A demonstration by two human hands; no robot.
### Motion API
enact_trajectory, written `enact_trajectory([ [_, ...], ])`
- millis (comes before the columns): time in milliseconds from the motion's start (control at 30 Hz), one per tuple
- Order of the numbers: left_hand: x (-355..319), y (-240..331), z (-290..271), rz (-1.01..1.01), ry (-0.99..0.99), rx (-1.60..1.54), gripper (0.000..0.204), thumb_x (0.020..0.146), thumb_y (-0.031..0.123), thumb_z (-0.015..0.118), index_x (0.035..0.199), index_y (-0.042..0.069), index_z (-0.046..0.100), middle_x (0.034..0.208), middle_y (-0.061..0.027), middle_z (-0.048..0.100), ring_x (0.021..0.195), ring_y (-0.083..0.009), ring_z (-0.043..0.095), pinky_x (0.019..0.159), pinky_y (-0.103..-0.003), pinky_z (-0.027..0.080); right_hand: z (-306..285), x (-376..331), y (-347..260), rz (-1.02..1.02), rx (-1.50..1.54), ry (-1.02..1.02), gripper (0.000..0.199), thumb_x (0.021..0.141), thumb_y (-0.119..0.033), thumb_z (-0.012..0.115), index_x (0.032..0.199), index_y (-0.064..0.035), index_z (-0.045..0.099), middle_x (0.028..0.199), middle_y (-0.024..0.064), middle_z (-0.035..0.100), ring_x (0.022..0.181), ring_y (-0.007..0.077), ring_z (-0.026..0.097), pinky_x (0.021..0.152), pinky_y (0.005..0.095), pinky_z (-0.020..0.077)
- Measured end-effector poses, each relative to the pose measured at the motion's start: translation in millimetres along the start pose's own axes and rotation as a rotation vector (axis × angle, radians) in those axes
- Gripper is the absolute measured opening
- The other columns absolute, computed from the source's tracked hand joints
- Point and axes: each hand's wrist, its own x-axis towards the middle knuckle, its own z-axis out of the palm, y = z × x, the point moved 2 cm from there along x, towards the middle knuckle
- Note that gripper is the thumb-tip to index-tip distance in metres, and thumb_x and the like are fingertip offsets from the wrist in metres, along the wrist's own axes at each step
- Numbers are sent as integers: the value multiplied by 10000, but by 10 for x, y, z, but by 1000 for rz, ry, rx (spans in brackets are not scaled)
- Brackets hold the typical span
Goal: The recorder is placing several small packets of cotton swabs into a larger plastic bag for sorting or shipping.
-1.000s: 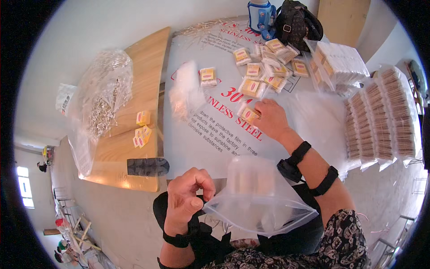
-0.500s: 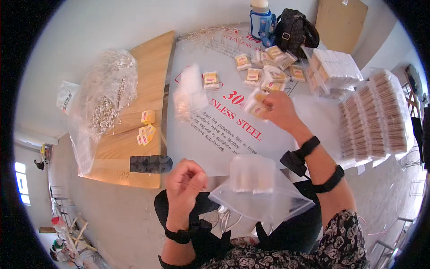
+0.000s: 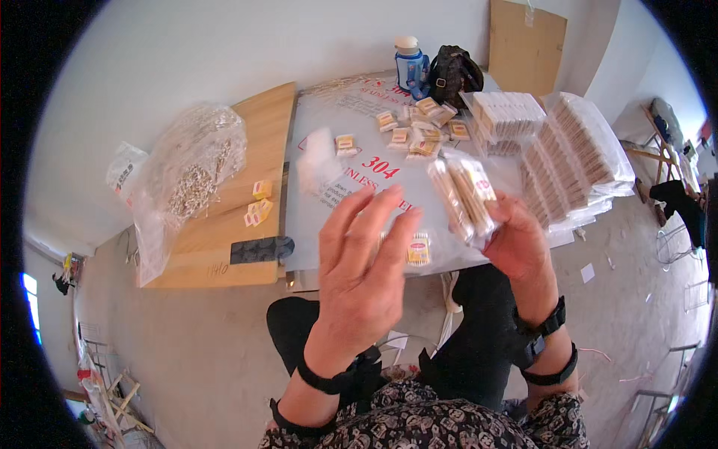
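Grey film covers the worktable beneath both hands: the right hand grips a clear bag of cotton-swab packs above it, while the left hand is raised beside the bag, fingers spread. One labelled pack lies near the front edge; farther out are a pile of packs, bagged swab stacks at right and a wooden board at left.

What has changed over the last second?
The right hand has drawn back toward the body and now holds up swab packs. The left hand has moved rightward and forward, spread open. A lone pack now shows near the table's near edge. The flask and backpack stayed put.
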Motion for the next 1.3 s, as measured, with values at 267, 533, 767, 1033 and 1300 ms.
enact_trajectory([
  [267,-141,269,-41,206,25,166,513,570,-39,697,1066,66,612,1166,-96,578,1116,-295,513,896,-406,416,257,-541,303,23,83,-115,345,849,-114,557,1120,98,533,943,153,656,742,215,662,637,315,561],
  [533,-431,197,-105,235,-87,36,387,568,2,700,936,55,592,934,-81,621,893,-276,596,755,-388,456,345,-814,326,3,-91,-41,326,894,-148,533,1148,57,532,955,159,654,741,228,671,624,309,572],
  [767,-634,182,-106,-462,-20,-728,236,767,-1,609,1001,0,583,904,-67,637,805,-165,610,733,-276,473,304,-888,314,-155,-195,65,279,898,-157,572,1113,19,559,917,126,665,707,179,666,575,263,539],
  [1033,-673,143,22,-773,102,-1258,235,852,38,578,1077,-30,569,968,-62,638,845,-92,598,784,-243,475,358,-936,486,-211,-437,148,210,915,-174,565,1041,-11,603,859,32,644,679,77,591,566,211,458],
  [1300,-720,176,140,-893,42,-1591,376,857,129,589,1187,-29,503,1088,-97,615,958,-176,606,880,-318,474,275,-907,974,214,688,-216,308,907,-267,469,1030,9,528,640,-8,417,502,77,362,466,227,313],
])
